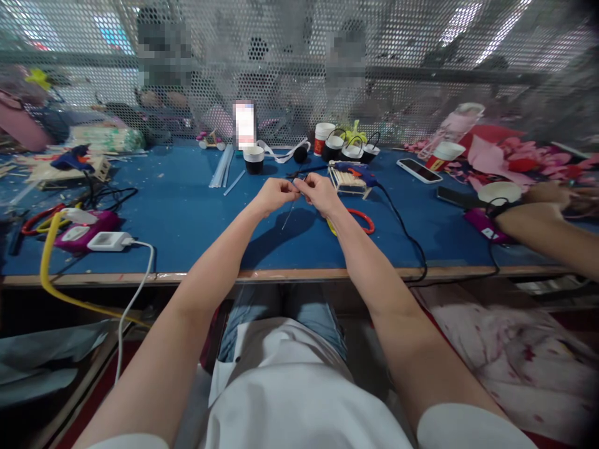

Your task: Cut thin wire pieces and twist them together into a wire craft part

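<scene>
My left hand (277, 194) and my right hand (316, 192) meet above the blue tabletop, fingertips closed together. Between them they pinch a thin wire (287, 216), whose pale end slants down below the fingers. Something dark shows just above the fingertips, too fine to make out. A hot glue gun (352, 168) rests on a small wooden stick rack (349, 183) to the right of my right hand. Scissors with red and yellow handles (365, 219) lie partly behind my right wrist. Clear glue sticks (221, 167) are spread left of my hands.
A black-and-white cup (254, 160), a phone with a lit screen (244, 125) and several small cups (334, 147) stand along the mesh screen (290, 75). A purple power strip (88, 231) sits at left. At right, another person's arm (547, 227) reaches in near a white phone (419, 170).
</scene>
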The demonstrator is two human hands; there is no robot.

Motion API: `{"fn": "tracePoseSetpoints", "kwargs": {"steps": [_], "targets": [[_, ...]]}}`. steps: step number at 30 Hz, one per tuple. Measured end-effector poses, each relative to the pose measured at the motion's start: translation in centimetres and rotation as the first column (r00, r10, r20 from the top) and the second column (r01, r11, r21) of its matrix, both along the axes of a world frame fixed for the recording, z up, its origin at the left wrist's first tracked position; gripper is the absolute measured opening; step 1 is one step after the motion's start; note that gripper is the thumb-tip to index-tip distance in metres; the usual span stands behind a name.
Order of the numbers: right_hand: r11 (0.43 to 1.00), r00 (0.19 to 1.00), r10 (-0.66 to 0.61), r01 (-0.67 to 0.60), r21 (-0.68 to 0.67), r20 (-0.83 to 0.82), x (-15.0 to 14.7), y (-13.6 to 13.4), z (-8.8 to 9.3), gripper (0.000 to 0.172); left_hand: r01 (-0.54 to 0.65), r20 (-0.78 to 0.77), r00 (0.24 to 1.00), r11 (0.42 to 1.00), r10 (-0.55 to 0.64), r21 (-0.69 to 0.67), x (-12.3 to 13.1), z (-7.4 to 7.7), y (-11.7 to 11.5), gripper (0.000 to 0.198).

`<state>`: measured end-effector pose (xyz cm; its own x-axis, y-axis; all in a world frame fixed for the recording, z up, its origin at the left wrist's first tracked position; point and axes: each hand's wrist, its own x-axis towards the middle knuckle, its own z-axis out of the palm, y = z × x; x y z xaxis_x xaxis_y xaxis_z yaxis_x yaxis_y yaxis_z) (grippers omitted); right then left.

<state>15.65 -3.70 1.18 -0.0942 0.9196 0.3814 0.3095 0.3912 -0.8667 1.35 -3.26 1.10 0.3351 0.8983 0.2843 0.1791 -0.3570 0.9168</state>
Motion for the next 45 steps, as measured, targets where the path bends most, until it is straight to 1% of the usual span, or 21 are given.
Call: {"fn": "tracePoseSetpoints", "kwargs": {"steps": [3,9,11,15,17,19,21,25,29,32,34,36,39,41,45], "targets": [[0.999,0.999,-0.039,0.039,0.011,0.021,-0.04,0.28,-0.29,0.039,-0.003,-0.013,1.0,1.0,0.003,0.021,0.07,-0.22,0.11,0.009],[0.993,0.994,-0.108,0.108,0.039,0.003,-0.31,0.45,-0.63,0.042,-0.013,-0.021,1.0,1.0,0.014,0.029,0.12,-0.36,0.16,0.011],[0.998,0.998,-0.066,0.066,0.013,-0.012,-0.28,0.23,-0.47,0.04,-0.01,-0.02,1.0,1.0,0.01,0.02,0.04,-0.33,0.2,0.011],[0.991,0.989,0.127,-0.13,-0.033,-0.079,0.07,-0.1,-0.05,0.032,-0.036,-0.031,0.999,0.999,0.036,-0.012,-0.13,-0.11,0.17,0.01],[0.987,0.985,0.152,-0.156,-0.043,-0.08,0.25,-0.02,-0.04,0.03,-0.039,-0.052,0.998,0.999,0.038,-0.015,-0.16,-0.07,0.15,0.01],[0.99,0.99,0.129,-0.132,-0.04,-0.056,0.35,0.16,-0.17,0.03,-0.036,-0.074,0.997,0.999,0.036,0.009,-0.14,-0.16,0.2,0.011],[0.995,0.995,0.097,-0.098,-0.027,-0.036,0.36,0.35,-0.36,0.03,-0.049,-0.096,0.994,0.997,0.055,0.06,-0.11,-0.33,0.32,0.012],[0.999,0.999,0.053,-0.053,-0.002,-0.012,0.25,0.41,-0.48,0.031,-0.108,-0.168,0.976,0.98,0.136,0.167,-0.09,-0.59,0.52,0.014],[1.0,1.0,-0.013,0.012,0.028,0.016,0.1,0.07,-0.19,0.035,-0.141,-0.207,0.96,0.966,0.186,0.217,-0.12,-0.62,0.47,0.015],[0.998,0.999,-0.045,0.045,0.034,0.019,0.02,-0.17,0.0,0.037,-0.116,-0.201,0.967,0.97,0.16,0.214,-0.11,-0.62,0.45,0.014],[0.999,0.999,-0.035,0.035,0.017,0.015,0.02,-0.19,0.0,0.036,-0.092,-0.182,0.975,0.977,0.127,0.192,-0.11,-0.62,0.48,0.012],[1.0,1.0,0.016,-0.016,-0.015,-0.011,0.09,-0.07,-0.11,0.034,-0.069,-0.153,0.984,0.985,0.093,0.16,-0.13,-0.61,0.52,0.012],[0.99,0.987,0.128,-0.133,-0.05,-0.094,0.28,0.32,-0.41,0.031,-0.037,-0.097,0.994,0.993,0.048,0.112,-0.16,-0.57,0.51,0.011],[0.985,0.979,0.157,-0.165,-0.054,-0.127,0.39,0.55,-0.58,0.031,-0.021,-0.068,0.997,0.996,0.027,0.088,-0.15,-0.54,0.46,0.01],[0.993,0.991,0.102,-0.107,-0.052,-0.091,0.42,0.61,-0.61,0.034,-0.009,-0.052,0.999,0.997,0.013,0.074,-0.1,-0.57,0.41,0.01]]}}
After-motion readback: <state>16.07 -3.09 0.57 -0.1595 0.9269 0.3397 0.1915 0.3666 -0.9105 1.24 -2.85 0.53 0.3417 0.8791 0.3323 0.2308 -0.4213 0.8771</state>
